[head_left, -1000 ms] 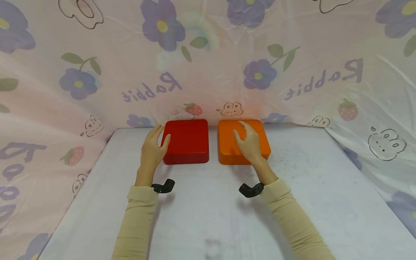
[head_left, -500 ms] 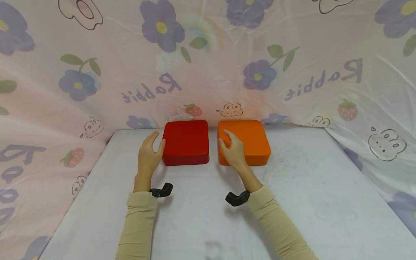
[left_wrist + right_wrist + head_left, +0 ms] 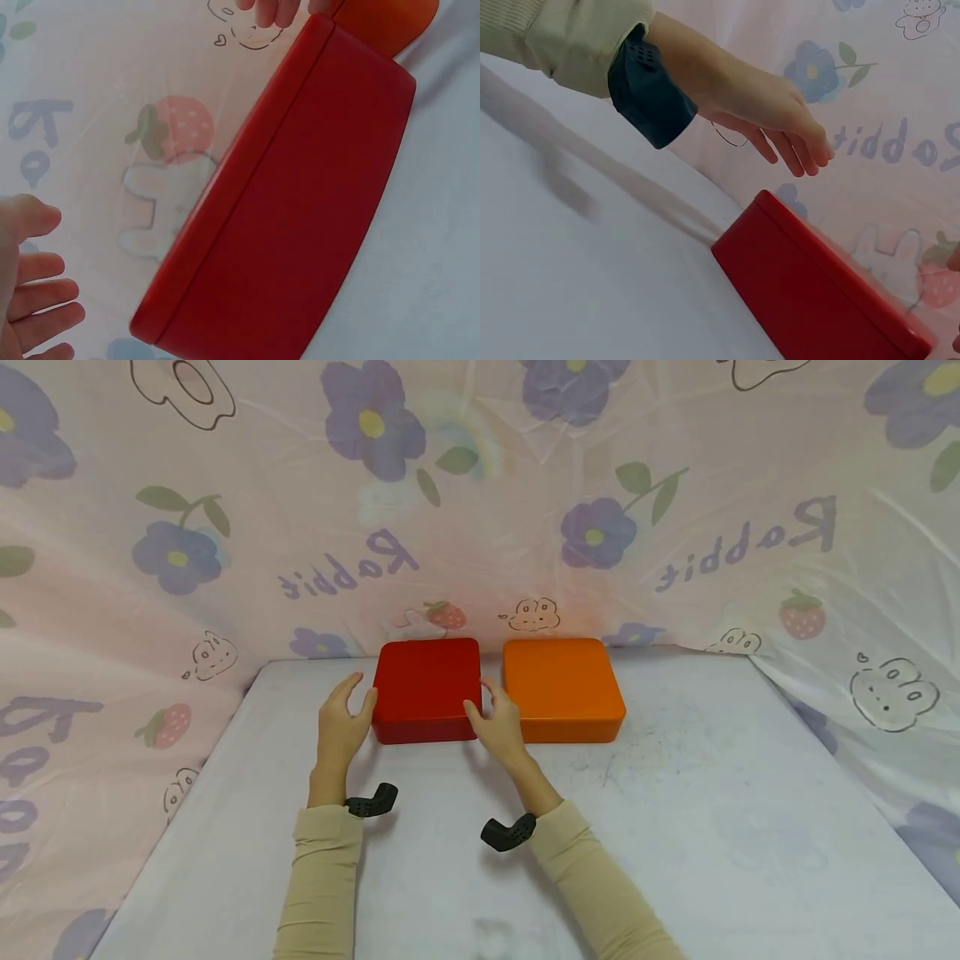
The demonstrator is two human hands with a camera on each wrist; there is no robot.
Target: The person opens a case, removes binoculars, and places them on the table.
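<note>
A red box [image 3: 427, 681] with rounded corners and a seam near its top sits toward the back of the white table. Beside its left side my left hand [image 3: 341, 727] hovers, fingers spread and relaxed; the left wrist view has this hand [image 3: 37, 292] apart from the box. My right hand [image 3: 498, 722] is over the gap between the red box and an orange box [image 3: 566, 681], thumb overlapping the red box's front right corner. Its fingers are loosely bent and hold nothing. In the right wrist view, only fingertips [image 3: 954, 262] of the right hand show at the right edge.
A pale printed cloth [image 3: 480, 510] with flowers and rabbits hangs right behind both boxes and along the sides. The white table [image 3: 435, 877] stretches in front of them. A black wrist camera mount [image 3: 373, 800] sits on the left wrist, another [image 3: 508, 832] on the right.
My right hand has swept left from over the orange box to the red box's right side. My left hand has drawn slightly back toward me and left. Both boxes stay in place.
</note>
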